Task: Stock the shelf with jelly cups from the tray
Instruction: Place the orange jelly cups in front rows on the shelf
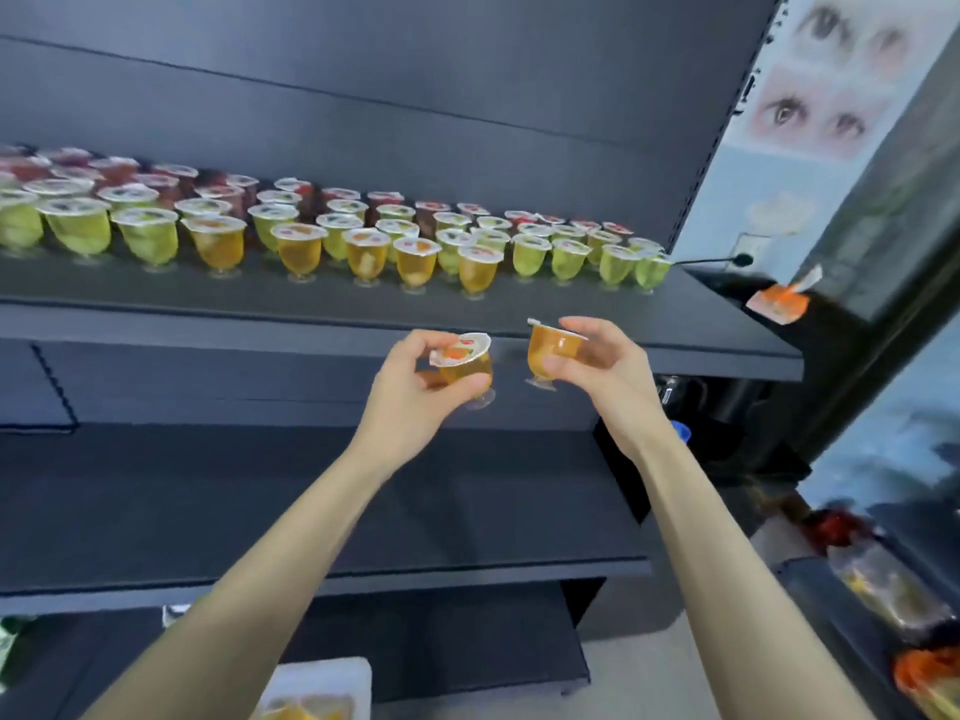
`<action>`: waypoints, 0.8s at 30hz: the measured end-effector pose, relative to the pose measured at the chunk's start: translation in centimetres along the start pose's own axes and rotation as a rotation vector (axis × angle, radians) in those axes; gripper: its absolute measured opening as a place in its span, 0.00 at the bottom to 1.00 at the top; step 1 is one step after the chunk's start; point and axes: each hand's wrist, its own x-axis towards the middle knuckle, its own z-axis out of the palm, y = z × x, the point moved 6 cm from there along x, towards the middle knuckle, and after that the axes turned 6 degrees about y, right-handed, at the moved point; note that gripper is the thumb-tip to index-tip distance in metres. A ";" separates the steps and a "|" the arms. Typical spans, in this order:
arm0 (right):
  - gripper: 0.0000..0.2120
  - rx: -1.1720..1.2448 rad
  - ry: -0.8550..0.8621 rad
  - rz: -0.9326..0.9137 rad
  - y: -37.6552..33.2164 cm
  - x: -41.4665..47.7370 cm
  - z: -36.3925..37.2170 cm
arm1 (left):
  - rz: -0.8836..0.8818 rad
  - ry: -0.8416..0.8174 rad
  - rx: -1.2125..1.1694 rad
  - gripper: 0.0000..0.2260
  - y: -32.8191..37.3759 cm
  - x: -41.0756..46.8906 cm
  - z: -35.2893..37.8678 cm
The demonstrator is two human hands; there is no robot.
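Note:
My left hand (415, 392) grips an orange jelly cup (465, 358), tilted with its foil lid facing me. My right hand (597, 363) holds a second orange jelly cup (548, 350), tilted with its lid to the upper left. Both cups hang just below the front edge of the dark shelf (363, 304). On that shelf stand several rows of jelly cups (311, 231): green and orange in front, red behind. A white tray (322, 678) holding orange cups shows at the bottom edge, partly cut off.
Two dark lower shelves (311, 501) lie under my arms. Right of the shelf unit are a dark post (883, 283), an orange packet (779, 302), and blurred packaged goods (893, 589) at the lower right. A strip of bare shelf runs in front of the cups.

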 end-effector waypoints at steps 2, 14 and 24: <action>0.18 -0.067 -0.026 -0.073 -0.6 2.5 -1.7 | 0.061 0.023 0.090 0.17 1.1 1.7 2.3; 0.21 -0.472 0.016 -0.242 0.6 14.0 -5.2 | 0.256 0.140 0.612 0.21 2.9 10.9 11.7; 0.18 -0.616 0.000 -0.356 2.3 18.1 -4.0 | 0.294 0.161 0.797 0.21 1.5 14.9 13.9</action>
